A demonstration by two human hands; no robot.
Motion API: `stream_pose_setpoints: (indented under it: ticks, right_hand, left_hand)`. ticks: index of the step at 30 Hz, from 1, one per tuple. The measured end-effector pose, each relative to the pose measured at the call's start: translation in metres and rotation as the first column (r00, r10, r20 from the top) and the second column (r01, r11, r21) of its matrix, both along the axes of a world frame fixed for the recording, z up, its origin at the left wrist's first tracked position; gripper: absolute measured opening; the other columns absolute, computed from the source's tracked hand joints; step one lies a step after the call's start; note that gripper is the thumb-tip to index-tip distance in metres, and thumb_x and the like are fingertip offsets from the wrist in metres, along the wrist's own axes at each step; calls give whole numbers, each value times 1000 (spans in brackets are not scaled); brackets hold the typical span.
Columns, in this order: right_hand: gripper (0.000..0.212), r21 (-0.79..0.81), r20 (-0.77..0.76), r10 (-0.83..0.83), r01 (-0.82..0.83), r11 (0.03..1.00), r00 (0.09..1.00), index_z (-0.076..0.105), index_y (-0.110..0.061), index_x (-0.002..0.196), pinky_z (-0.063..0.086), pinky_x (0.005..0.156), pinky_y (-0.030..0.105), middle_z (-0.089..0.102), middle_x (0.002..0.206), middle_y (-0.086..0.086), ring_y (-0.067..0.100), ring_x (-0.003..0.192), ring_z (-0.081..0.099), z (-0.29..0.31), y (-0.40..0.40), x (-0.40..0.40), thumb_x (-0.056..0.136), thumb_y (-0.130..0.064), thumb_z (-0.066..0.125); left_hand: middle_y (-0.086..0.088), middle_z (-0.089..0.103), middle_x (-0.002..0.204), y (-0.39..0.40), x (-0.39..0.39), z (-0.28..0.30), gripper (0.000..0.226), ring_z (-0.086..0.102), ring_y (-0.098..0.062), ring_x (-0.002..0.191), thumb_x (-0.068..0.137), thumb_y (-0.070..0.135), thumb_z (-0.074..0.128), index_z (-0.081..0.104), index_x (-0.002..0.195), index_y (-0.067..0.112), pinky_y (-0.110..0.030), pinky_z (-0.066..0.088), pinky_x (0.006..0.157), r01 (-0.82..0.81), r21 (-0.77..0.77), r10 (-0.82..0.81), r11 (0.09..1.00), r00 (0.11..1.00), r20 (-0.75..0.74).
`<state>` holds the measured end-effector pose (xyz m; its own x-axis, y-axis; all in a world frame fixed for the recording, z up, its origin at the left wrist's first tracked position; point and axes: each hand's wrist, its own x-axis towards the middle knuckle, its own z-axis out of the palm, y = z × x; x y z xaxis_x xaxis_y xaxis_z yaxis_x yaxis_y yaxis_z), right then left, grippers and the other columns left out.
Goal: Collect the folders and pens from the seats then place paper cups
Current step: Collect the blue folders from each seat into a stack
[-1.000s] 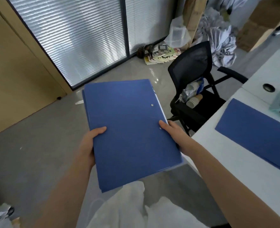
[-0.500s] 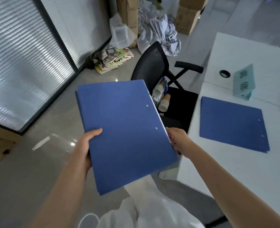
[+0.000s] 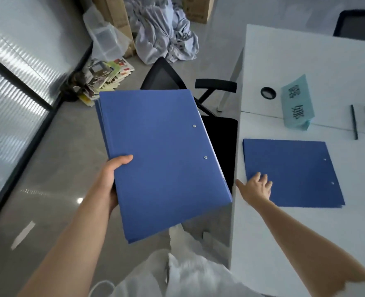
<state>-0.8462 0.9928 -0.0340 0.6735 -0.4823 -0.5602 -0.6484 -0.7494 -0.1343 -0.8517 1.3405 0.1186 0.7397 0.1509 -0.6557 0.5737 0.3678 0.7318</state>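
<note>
Head view, looking down past both arms. Our left hand (image 3: 110, 181) grips a stack of blue folders (image 3: 164, 161) at its left edge, thumb on the top cover and the other fingers hidden under it; the stack is held tilted over the floor, just left of the desk. Our right hand (image 3: 256, 188) is open, fingers spread, lying on the near-left corner of a second blue folder (image 3: 293, 172); it grasps nothing.

Surface: the white desk (image 3: 295, 236) takes up the right side. The 2nd folder lies flat on it near the front edge. Behind it stands a teal name card (image 3: 297, 106), w/ a black pen (image 3: 354, 122) and a small dark item (too small to identify) just to the right. A round cable hole (image 3: 268, 92) sits left of the card.

Room: a black office chair (image 3: 211, 116) is pushed against the desk's left side, partly hidden by the held stack. Grey polished floor (image 3: 55, 168). Window blinds (image 3: 12, 82) run along the left. At the back: a pile of booklets (image 3: 106, 76) on the floor, a clear plastic bag (image 3: 106, 39), crumpled grey cloth (image 3: 164, 37) and cardboard boxes (image 3: 198, 7). Another dark chair (image 3: 357, 24) is at top right.
</note>
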Motion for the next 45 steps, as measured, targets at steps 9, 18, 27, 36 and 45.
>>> stream_pose_setpoints:
  ticks: [9,18,27,36,45]
  right_hand:
    - [87,-90,-104,28,-38,995,994,-9,-6,152,22,118,44,-15,161,14,39,148,-7,-11,36,-10,93,-14,54]
    - [74,6,-20,-36,36,999,999,-2,-12,154,20,120,38,-12,162,6,32,149,-8,-5,99,-39,93,2,37]
    - [23,329,122,-963,906,268,240,57,0,93,46,74,40,59,95,22,38,84,56,-2,115,-71,80,-18,61]
    - [45,700,-470,-834,453,-552,-289,51,-12,129,43,105,42,62,122,6,26,87,63,-8,92,-68,91,-31,65]
    - [18,864,-459,-866,126,-488,-200,52,-20,90,51,49,21,60,103,5,21,84,59,15,93,-66,96,-4,48]
  left_hand:
    - [-3,76,92,7,65,-15,21,74,-21,73,88,21,59,67,107,17,-36,54,66,107,5,-107,994,994,-29]
    - [-4,75,99,40,110,-17,28,73,-24,78,87,24,58,67,112,17,-40,53,71,285,-14,-285,958,958,-34]
    - [-4,76,88,52,141,-13,18,74,-23,70,90,21,55,68,102,16,-41,53,74,433,-20,-433,901,900,-46]
    - [-5,76,91,44,150,-22,19,73,-24,71,88,22,58,68,104,18,-42,54,75,475,21,-474,880,879,-44]
    - [-4,76,91,36,149,-19,17,74,-24,71,89,23,59,68,103,18,-42,53,74,500,12,-500,866,866,-28]
